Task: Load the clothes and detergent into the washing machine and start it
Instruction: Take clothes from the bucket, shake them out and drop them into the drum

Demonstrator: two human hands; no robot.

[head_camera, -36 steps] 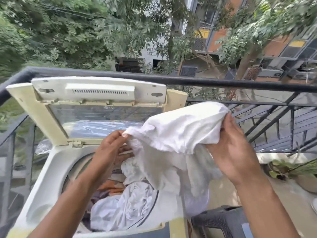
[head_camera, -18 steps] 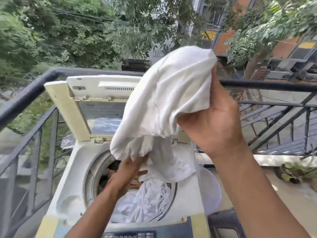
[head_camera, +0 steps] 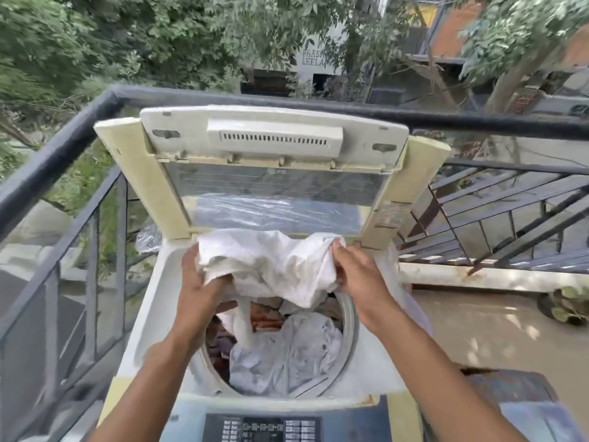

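The washing machine (head_camera: 153,339) stands in the corner of a balcony, and its lid (head_camera: 274,173) is open and stands upright at the far side of the drum opening. A white cloth (head_camera: 271,266) is held over the far part of this opening, between the lid and the clothes in the drum (head_camera: 287,355). The left hand (head_camera: 199,291) grips the left end of the cloth; its fingers are curled into the fabric and mostly hidden under it. The right hand (head_camera: 357,275) pinches the right end, with the fingers pressed together on the edge of the fabric. A narrow strip of the cloth hangs down into the drum and touches the white and orange clothes there. The control panel (head_camera: 264,429) is at the near edge of the machine. A black railing (head_camera: 63,145) runs behind and left of the machine, and a potted plant (head_camera: 567,304) stands on the floor to its right.
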